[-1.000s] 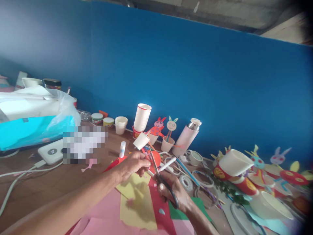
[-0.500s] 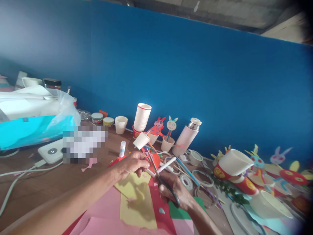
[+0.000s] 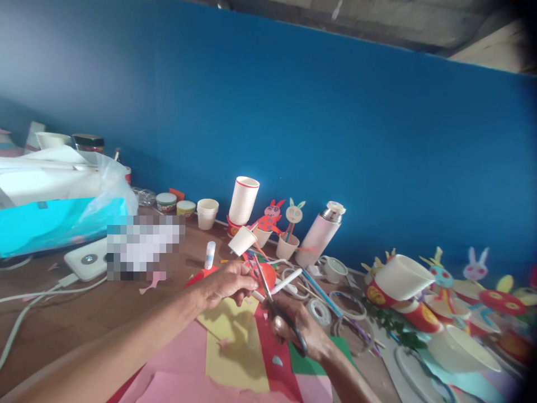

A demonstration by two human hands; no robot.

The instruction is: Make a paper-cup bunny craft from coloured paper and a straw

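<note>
My right hand is closed around the dark handles of a pair of scissors, whose blades point up and away from me. Close to the blades, the fingers of my left hand pinch what looks like a small piece of paper, mostly hidden by the fingertips. A round orange-red paper piece lies just behind the blades. Below both hands are sheets of yellow paper, pink paper, red paper and green paper, with small scraps on them.
A glue stick stands left of centre. Behind are a tall cup stack, rabbit figures in cups and a thermos. Tape rolls and more cups fill the right; a power bank and a plastic bag lie left.
The scissor blades have shifted slightly to the right, by my left fingertips. Both hands keep nearly the same place and grip.
</note>
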